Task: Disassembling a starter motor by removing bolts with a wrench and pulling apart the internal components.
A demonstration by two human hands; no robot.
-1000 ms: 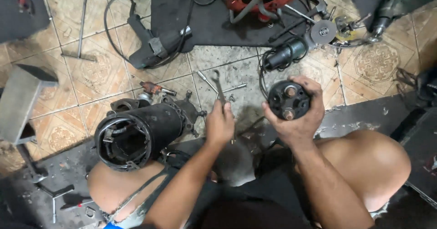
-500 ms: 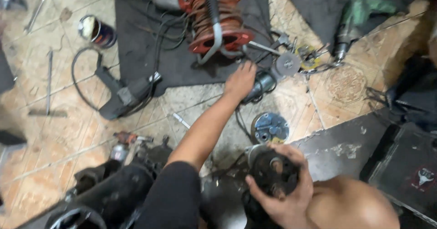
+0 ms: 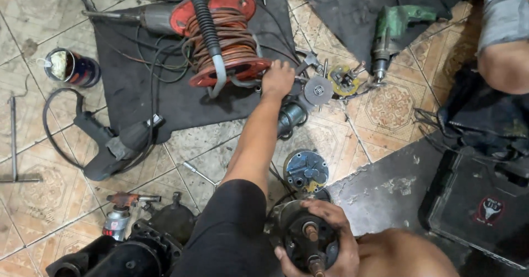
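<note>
Black sleeve [image 3: 234,222] covered the upper left arm — forearm and left hand [image 3: 277,80] bare; right hand [image 3: 330,244] gloveless too, knee bare.

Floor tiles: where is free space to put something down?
Bare tiles lie left of the black mat, above the can. More lie between the black handle and the left hand's forearm. Around the grinder and green drill it is crowded.
</note>
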